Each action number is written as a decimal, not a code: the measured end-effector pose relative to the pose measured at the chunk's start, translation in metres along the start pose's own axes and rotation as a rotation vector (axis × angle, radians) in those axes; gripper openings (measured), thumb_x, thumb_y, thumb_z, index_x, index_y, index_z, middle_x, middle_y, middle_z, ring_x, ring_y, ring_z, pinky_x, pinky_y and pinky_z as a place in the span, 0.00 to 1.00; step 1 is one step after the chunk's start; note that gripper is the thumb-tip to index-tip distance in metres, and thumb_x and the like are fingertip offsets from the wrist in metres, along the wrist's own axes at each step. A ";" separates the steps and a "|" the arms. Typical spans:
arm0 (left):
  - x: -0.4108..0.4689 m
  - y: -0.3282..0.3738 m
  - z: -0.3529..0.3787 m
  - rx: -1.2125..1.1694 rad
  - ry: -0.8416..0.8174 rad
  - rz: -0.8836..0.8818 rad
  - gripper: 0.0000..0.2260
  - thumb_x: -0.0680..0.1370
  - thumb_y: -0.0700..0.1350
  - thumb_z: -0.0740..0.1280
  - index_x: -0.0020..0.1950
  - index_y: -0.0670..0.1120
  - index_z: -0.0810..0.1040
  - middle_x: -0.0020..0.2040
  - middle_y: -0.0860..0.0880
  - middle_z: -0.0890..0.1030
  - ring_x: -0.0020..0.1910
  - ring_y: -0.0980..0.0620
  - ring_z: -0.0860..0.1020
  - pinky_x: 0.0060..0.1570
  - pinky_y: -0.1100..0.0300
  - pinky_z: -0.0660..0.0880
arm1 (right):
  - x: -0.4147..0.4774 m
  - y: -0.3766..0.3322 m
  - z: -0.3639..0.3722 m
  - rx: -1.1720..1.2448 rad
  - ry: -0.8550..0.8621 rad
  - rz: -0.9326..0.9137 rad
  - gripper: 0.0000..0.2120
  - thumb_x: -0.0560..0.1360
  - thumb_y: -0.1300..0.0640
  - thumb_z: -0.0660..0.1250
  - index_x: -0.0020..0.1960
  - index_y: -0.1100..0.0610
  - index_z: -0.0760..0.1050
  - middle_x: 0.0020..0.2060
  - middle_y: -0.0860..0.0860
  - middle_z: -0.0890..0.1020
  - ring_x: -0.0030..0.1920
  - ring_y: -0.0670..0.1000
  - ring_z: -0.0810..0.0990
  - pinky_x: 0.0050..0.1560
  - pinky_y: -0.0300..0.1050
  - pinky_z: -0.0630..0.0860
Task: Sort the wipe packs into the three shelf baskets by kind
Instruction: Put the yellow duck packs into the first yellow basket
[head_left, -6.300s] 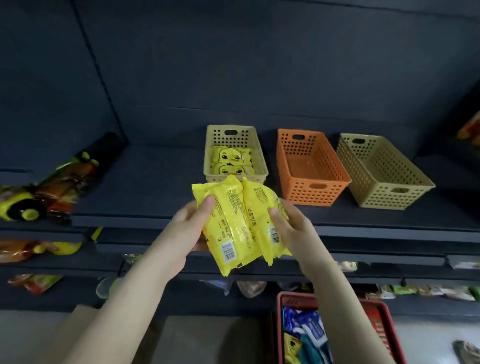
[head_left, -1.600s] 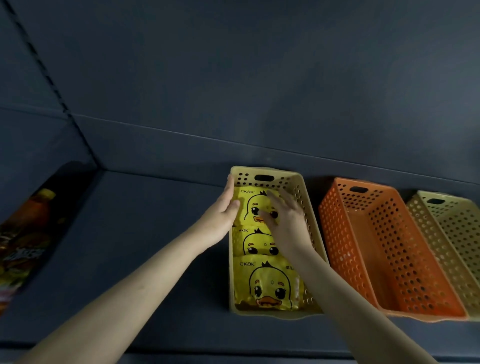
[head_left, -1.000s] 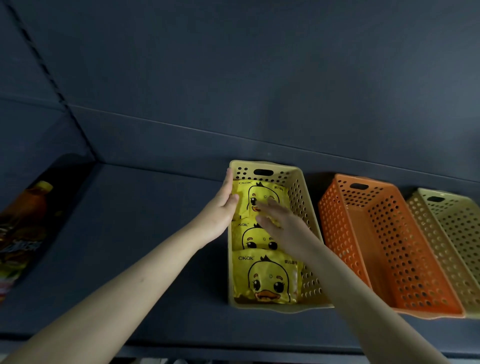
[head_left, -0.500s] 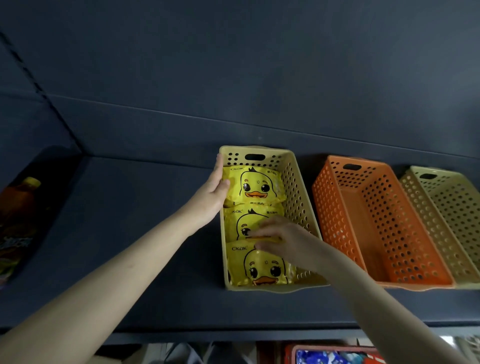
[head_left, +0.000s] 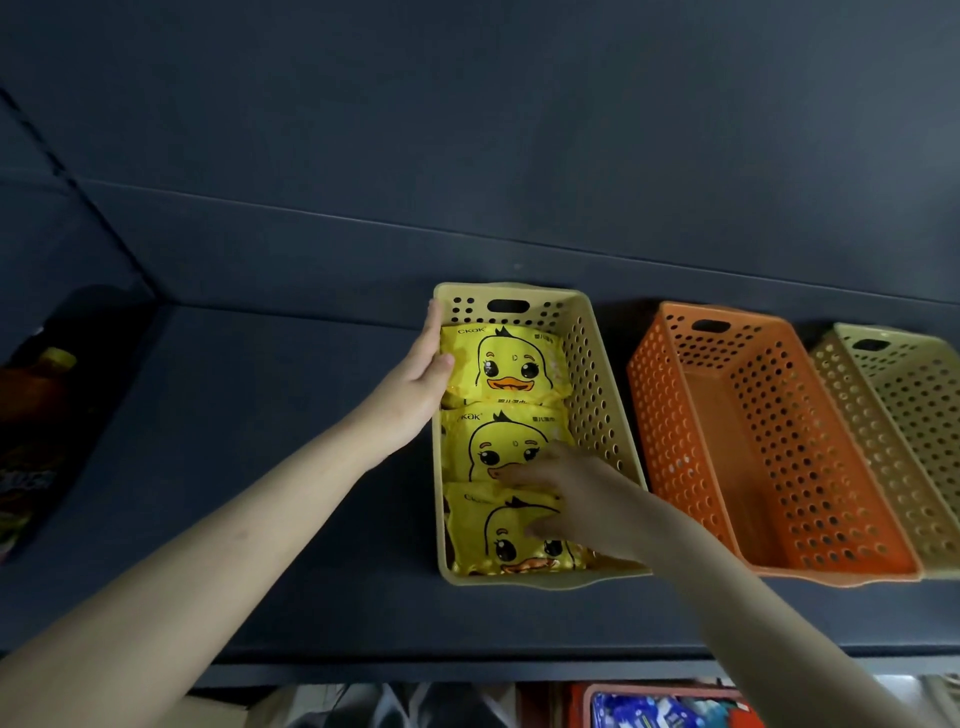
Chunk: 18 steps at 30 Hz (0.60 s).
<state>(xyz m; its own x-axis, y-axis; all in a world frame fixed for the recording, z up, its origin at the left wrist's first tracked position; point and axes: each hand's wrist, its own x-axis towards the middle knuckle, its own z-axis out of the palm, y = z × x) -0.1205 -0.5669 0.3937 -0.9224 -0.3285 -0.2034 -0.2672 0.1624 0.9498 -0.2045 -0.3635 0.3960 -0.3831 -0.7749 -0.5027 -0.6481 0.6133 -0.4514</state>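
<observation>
Three yellow duck-print wipe packs lie in a row in the left beige basket (head_left: 597, 364): a far pack (head_left: 509, 364), a middle pack (head_left: 493, 441) and a near pack (head_left: 488, 535). My left hand (head_left: 410, 395) lies along the basket's left wall with straight fingers, its thumb over the rim on the far pack. My right hand (head_left: 576, 499) rests flat inside the basket, fingers spread over the middle and near packs. The orange basket (head_left: 769, 467) and the right beige basket (head_left: 909, 415) hold nothing that I can see.
All three baskets stand side by side on a dark shelf (head_left: 260, 415) against a dark back wall. An orange bottle (head_left: 47, 374) lies at the shelf's far left. Below the shelf edge, a red crate (head_left: 665, 701) holds blue packs.
My right hand has slid from the far pack toward me, onto the middle and near packs. My left hand has stayed at the basket's left rim. Earlier both hands held yellow packs.
</observation>
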 end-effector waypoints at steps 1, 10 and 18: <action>0.000 0.000 0.000 -0.006 -0.002 -0.001 0.26 0.84 0.49 0.50 0.77 0.62 0.39 0.77 0.62 0.42 0.68 0.68 0.48 0.63 0.71 0.50 | 0.000 0.000 0.002 -0.024 0.048 0.019 0.29 0.72 0.54 0.73 0.70 0.43 0.69 0.64 0.48 0.70 0.65 0.49 0.70 0.65 0.43 0.68; 0.003 -0.003 0.000 0.012 -0.005 -0.011 0.26 0.84 0.50 0.50 0.76 0.62 0.38 0.77 0.62 0.40 0.71 0.65 0.47 0.56 0.80 0.52 | 0.004 0.002 -0.002 0.125 0.168 0.073 0.28 0.73 0.55 0.72 0.71 0.46 0.69 0.64 0.50 0.74 0.61 0.48 0.74 0.59 0.37 0.71; 0.006 -0.005 0.002 0.023 0.010 0.005 0.26 0.84 0.49 0.49 0.77 0.61 0.38 0.78 0.61 0.41 0.71 0.66 0.47 0.65 0.70 0.50 | 0.007 -0.024 0.016 0.031 0.002 -0.072 0.36 0.67 0.51 0.77 0.71 0.42 0.67 0.47 0.43 0.70 0.43 0.38 0.68 0.55 0.39 0.71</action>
<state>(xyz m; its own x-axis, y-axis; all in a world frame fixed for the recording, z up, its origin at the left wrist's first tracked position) -0.1248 -0.5676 0.3872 -0.9210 -0.3366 -0.1960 -0.2690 0.1858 0.9451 -0.1810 -0.3810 0.3920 -0.3379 -0.8175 -0.4665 -0.6536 0.5604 -0.5087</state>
